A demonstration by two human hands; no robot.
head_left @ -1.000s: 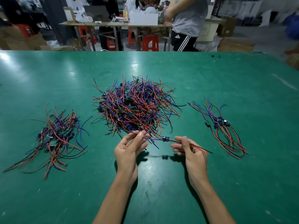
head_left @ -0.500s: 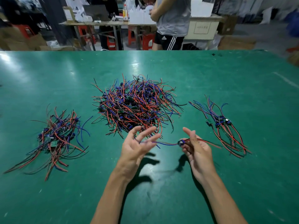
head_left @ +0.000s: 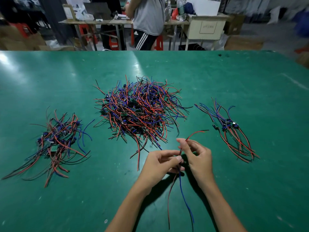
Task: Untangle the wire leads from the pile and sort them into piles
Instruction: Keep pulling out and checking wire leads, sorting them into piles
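A big tangled pile [head_left: 140, 109] of red, blue and black wire leads with small boards lies mid-table. A smaller sorted pile [head_left: 55, 143] sits to its left. A neat bundle [head_left: 230, 129] lies to the right. Both hands meet just below the big pile and share one wire lead [head_left: 183, 195]. My left hand [head_left: 160, 164] pinches its middle, with blue and dark red tails hanging toward me. My right hand [head_left: 199, 158] grips the red and black ends, which stick up and to the right.
The green table [head_left: 234, 77] stretches wide around the piles. Beyond its far edge a person [head_left: 147, 22] in a grey shirt stands by cluttered workbenches, red stools and cardboard boxes.
The lead was stretched sideways between my hands; now it is turned upright, tails hanging toward me. My hands have closed together. The person behind has stepped left.
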